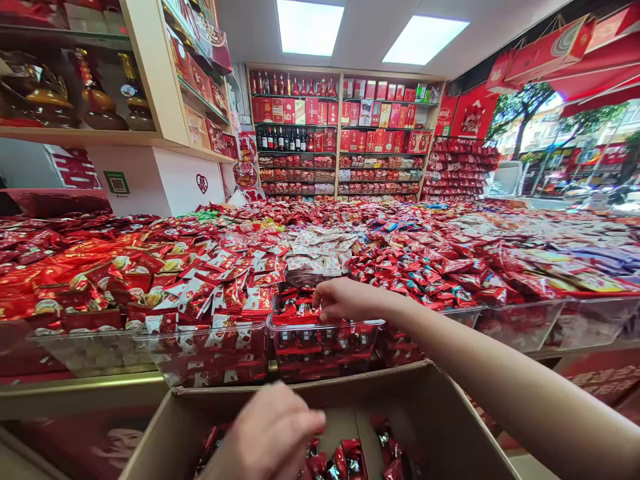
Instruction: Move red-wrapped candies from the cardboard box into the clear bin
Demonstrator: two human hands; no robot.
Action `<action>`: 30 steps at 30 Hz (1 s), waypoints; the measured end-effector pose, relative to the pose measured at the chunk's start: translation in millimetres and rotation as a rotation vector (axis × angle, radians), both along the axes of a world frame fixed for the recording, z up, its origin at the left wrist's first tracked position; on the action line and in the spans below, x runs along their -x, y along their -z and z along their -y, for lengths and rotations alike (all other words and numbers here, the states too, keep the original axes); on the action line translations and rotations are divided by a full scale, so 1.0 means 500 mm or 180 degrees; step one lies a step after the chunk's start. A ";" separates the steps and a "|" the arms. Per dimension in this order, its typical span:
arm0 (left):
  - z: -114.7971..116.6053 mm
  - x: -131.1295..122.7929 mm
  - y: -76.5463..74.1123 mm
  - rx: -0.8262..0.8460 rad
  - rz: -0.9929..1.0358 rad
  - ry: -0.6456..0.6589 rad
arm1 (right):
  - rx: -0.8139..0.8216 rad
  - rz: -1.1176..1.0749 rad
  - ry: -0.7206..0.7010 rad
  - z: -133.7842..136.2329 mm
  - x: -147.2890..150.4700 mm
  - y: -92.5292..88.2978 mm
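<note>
Left hand [273, 433]: low inside the cardboard box [440, 420], fingers curled down over the red-wrapped sweets [350, 460]; whether it grips any, cannot tell
Clear bin [320, 333]: at the surface's front edge, already heaped; lay packets flat, not past the rim
Right hand [345, 299]: fingers together, pressing on the bin's dark-red packets [295, 310]

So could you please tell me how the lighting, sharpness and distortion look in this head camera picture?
In the head view, two ceiling panels blow out white, the street window is overexposed, the left hand in the cardboard box is motion-blurred, the right hand over the clear bin is sharper, and the shelves bend at the wide-angle edges.
</note>
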State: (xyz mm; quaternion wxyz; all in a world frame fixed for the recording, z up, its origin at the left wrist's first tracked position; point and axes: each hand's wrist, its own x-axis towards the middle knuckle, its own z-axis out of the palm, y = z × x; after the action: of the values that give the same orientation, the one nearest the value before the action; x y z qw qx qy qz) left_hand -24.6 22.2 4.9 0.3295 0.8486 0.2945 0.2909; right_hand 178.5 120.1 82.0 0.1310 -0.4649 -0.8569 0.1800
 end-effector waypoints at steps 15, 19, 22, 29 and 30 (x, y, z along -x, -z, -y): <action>-0.211 -0.065 -0.165 -0.0970 -0.1927 -0.0244 | 0.0114 -0.0562 -0.0079 -0.007 0.005 0.025; -0.223 -0.078 -0.169 -0.0837 -0.2002 -0.0172 | -0.0180 -0.0467 -0.0019 -0.010 0.000 0.033; -0.225 -0.088 -0.172 -0.0735 -0.2037 -0.0113 | -0.0179 -0.0432 -0.0025 -0.009 -0.005 0.037; -0.233 -0.074 -0.181 -0.0590 -0.2199 -0.0071 | 0.0108 -0.0468 -0.0051 -0.001 -0.007 0.036; -0.235 -0.071 -0.181 -0.0557 -0.2231 -0.0049 | 0.0143 -0.0478 -0.0060 -0.001 -0.006 0.035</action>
State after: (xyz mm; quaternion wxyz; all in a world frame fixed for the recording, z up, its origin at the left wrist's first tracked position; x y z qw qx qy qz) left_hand 11.1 139.8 95.5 0.1324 0.9195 0.3700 0.0088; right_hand 181.7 120.6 64.4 0.1827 -0.4448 -0.8448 0.2348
